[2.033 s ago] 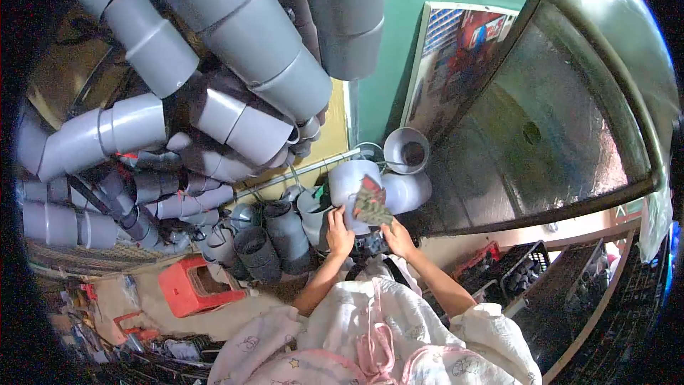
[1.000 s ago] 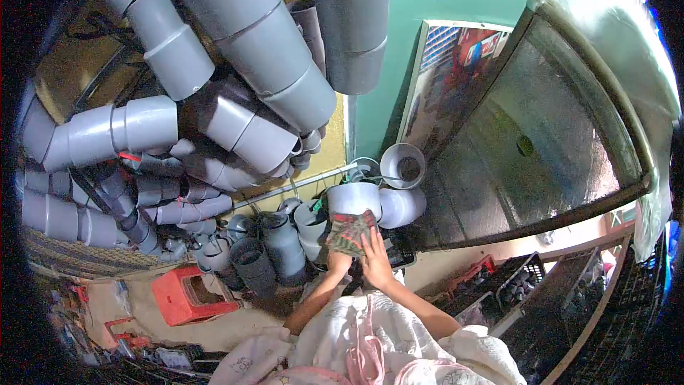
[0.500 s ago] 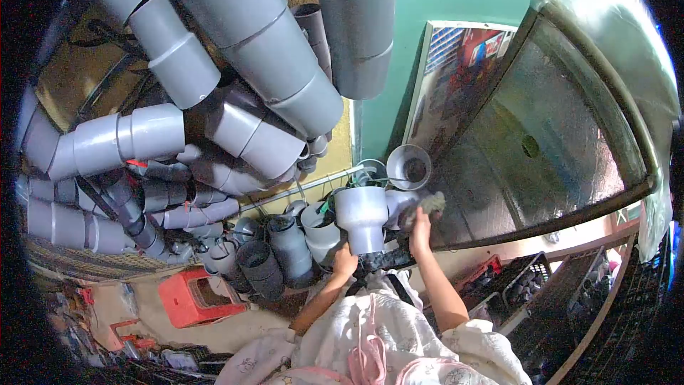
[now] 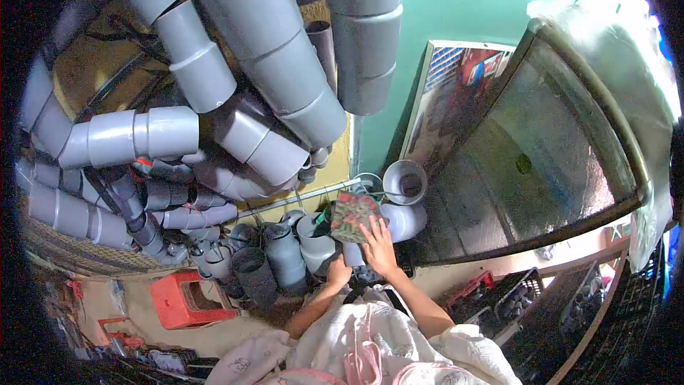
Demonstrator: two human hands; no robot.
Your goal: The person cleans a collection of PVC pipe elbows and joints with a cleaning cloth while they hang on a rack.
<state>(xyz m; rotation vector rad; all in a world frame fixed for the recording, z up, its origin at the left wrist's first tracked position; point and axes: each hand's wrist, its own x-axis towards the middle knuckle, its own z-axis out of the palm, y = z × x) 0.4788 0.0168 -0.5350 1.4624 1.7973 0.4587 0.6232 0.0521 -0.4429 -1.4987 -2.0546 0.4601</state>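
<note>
A grey plastic pipe reducer (image 4: 353,254) stands in front of me, narrow end down. A red and green patterned rag (image 4: 354,215) covers its wide upper part. My right hand (image 4: 377,246) presses the rag against the fitting, fingers laid over the cloth. At the narrow end, my left hand (image 4: 339,271) grips the reducer's left side; its fingertips are partly hidden. Just right of the rag lies a grey elbow-like fitting (image 4: 405,222), with an open-mouthed grey fitting (image 4: 405,182) behind it.
Several grey pipe fittings (image 4: 288,257) stand to the left. Long stacks of grey couplings (image 4: 274,36) hang above on the left. A red stool (image 4: 178,303) is on the floor at left. A large dark framed panel (image 4: 527,171) leans at right, above black crates (image 4: 519,292).
My right hand has moved left with the rag, from beside the reducer onto its wide part, which the rag now covers. The left hand stays at the lower end.
</note>
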